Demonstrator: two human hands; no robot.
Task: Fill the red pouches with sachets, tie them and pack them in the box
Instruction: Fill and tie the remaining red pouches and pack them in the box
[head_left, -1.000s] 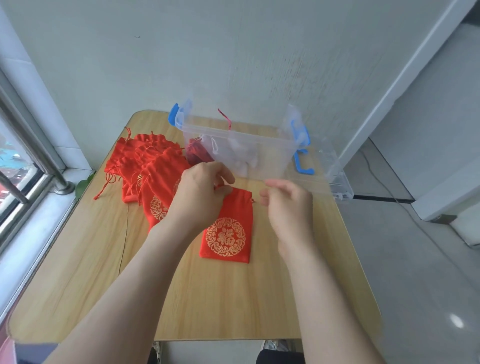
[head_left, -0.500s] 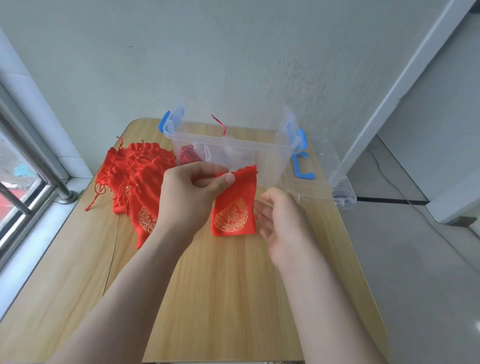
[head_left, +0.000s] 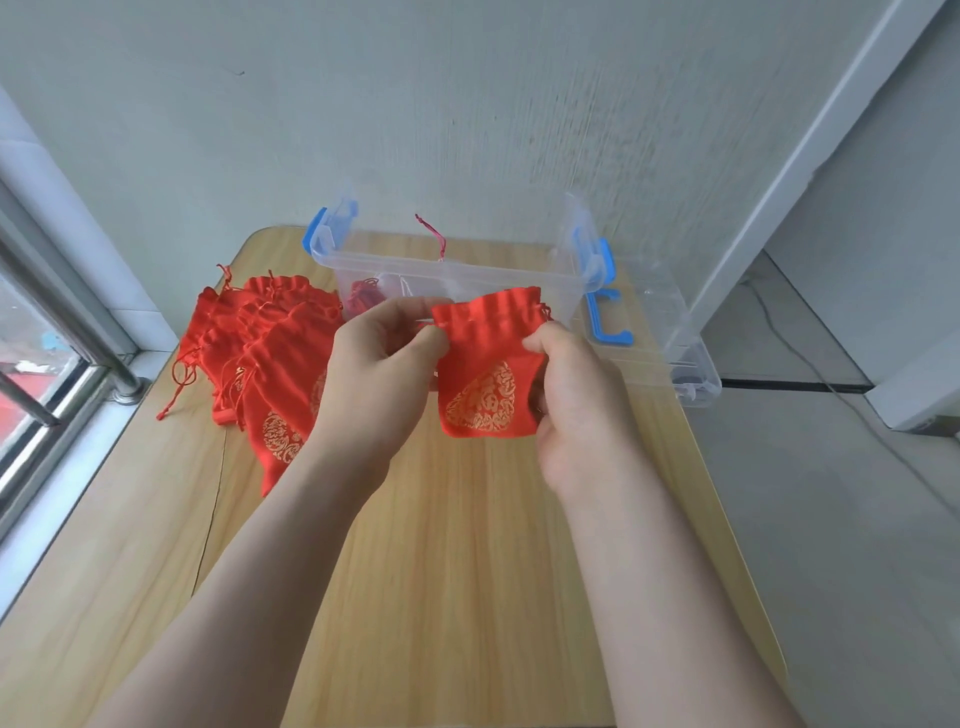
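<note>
Aloft, red pouch (head_left: 488, 332), gold emblem (head_left: 483, 402) illegible

So the box (head_left: 467, 268) is sitting at the far end of the table (head_left: 441, 571), with the wall (head_left: 467, 104) right behind it. A pile of pouches (head_left: 260, 343) is lying just left of the box. The lid (head_left: 670, 332) is lying just right of it, partly hanging over the table edge. A pouch (head_left: 483, 364) is being held up in front of the box, with the left hand (head_left: 379, 374) pinching its left top corner and the right hand (head_left: 576, 395) gripping its right side. A second pouch (head_left: 363, 301) is sitting inside the box at its left end.
</note>
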